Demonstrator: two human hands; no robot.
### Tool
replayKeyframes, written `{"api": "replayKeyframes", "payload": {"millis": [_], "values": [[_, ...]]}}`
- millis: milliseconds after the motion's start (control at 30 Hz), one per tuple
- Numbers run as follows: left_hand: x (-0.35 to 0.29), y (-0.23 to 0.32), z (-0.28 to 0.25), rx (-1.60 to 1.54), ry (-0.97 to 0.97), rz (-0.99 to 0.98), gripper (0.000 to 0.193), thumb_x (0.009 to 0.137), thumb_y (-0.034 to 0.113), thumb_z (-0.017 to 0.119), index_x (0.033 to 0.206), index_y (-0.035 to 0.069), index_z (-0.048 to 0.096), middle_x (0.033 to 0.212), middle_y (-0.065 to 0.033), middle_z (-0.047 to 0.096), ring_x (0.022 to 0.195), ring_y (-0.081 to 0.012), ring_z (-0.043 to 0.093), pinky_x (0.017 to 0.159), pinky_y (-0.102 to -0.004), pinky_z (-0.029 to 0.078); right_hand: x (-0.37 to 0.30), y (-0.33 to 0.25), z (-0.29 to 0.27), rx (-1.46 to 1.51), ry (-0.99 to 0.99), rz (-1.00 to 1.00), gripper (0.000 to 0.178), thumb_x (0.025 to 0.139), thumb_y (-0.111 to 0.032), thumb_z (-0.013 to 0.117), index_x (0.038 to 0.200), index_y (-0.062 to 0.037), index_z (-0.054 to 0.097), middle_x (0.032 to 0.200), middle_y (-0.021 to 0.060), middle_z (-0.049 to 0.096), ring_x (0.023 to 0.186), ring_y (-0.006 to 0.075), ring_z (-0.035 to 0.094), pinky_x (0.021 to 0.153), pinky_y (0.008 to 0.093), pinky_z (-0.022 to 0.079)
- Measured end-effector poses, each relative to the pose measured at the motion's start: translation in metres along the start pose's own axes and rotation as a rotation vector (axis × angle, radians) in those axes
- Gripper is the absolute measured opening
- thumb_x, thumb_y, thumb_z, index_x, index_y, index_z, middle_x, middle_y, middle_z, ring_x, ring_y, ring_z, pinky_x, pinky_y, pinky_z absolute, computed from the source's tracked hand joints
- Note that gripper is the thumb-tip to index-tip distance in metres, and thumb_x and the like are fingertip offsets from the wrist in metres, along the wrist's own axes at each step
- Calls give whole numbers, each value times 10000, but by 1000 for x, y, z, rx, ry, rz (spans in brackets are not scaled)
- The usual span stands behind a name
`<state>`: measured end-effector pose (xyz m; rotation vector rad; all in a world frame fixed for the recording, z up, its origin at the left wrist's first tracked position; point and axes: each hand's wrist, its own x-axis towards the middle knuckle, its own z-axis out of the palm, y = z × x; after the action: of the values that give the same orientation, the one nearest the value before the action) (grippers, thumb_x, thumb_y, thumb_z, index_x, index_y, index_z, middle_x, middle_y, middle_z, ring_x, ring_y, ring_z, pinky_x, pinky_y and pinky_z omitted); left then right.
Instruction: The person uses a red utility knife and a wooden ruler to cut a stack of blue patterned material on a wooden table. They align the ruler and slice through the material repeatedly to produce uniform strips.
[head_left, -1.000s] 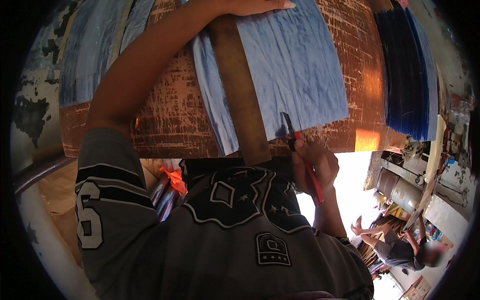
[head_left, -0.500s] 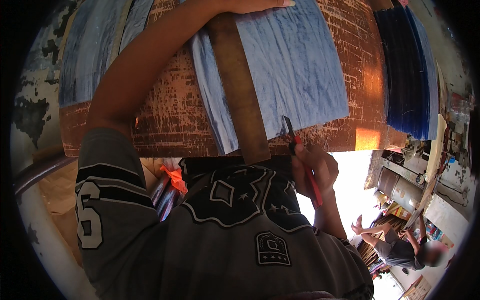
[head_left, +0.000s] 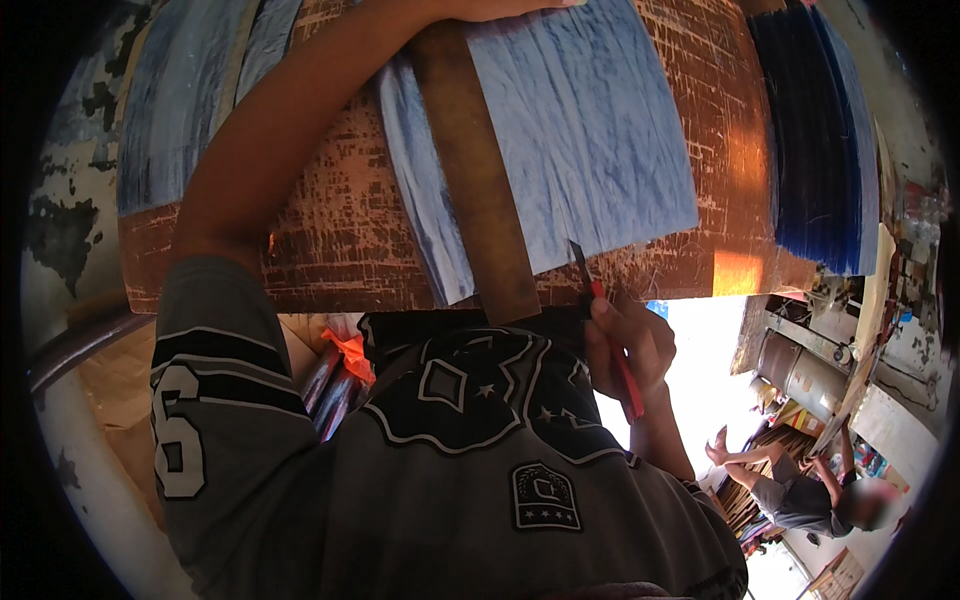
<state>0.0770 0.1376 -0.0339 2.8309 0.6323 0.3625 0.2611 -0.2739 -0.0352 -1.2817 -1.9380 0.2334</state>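
Note:
A blue-white streaked sheet (head_left: 590,130) lies on a scored brown work board (head_left: 330,240). Along its left part rests a brownish flat straightedge (head_left: 485,190), its near end jutting past the sheet's edge. My left hand (head_left: 500,8) lies flat across the far part of the sheet and straightedge, partly cut off by the top of the picture. Its visible fingers are stretched out. Closed round a red utility knife (head_left: 624,380), my right hand (head_left: 640,345) is just off the sheet's near edge. The dark blade points away from me, its tip at that edge, right of the straightedge.
More blue streaked sheets (head_left: 175,120) lie at the board's left. A thick stack of dark blue sheets (head_left: 815,150) stands at the right. Another person (head_left: 795,495) sits at lower right, near a metal cylinder (head_left: 800,378). Orange plastic (head_left: 350,355) hangs below the board.
The knife and my right hand have shifted very slightly to the right and nearer me. My left hand has edged a little farther out of the picture's top.

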Motion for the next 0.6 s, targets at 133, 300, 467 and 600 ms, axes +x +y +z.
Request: {"api": "replayKeyframes", "payload": {"millis": [133,300,467,600], "values": [[1,-1,1,9,2,5,712,1176,575,392,1692,87,441,1775,-191,357,1607,-413,362,1343,-560,229,-1,-3,-1,26,16,0,325,899,77,751,1199,-26,680,634,57,551,488,211,529,467,344,376],[1,-1,0,13,1,14,714,1175,578,392,1697,94,434,1777,-191,351,1613,-430,347,1343,-571,226,-1,-4,1,34,45,-11,278,903,102,778,1118,-44,680,599,13,524,452,182,510,431,351,349],[0,3,-3,-7,-17,-10,719,1174,584,385,1705,101,420,1778,-195,347,1617,-442,337,1344,-580,218,-6,-3,-2,33,9,-28,344,888,92,754,1200,-19,665,635,46,539,485,206,529,454,351,374],[0,0,-1,21,3,0,714,1175,579,387,1700,98,430,1773,-196,358,1624,-437,329,1350,-574,211,-13,-2,-2,25,1,-41,391,886,82,742,1256,-6,649,656,64,551,502,222,540,466,358,392]]}}
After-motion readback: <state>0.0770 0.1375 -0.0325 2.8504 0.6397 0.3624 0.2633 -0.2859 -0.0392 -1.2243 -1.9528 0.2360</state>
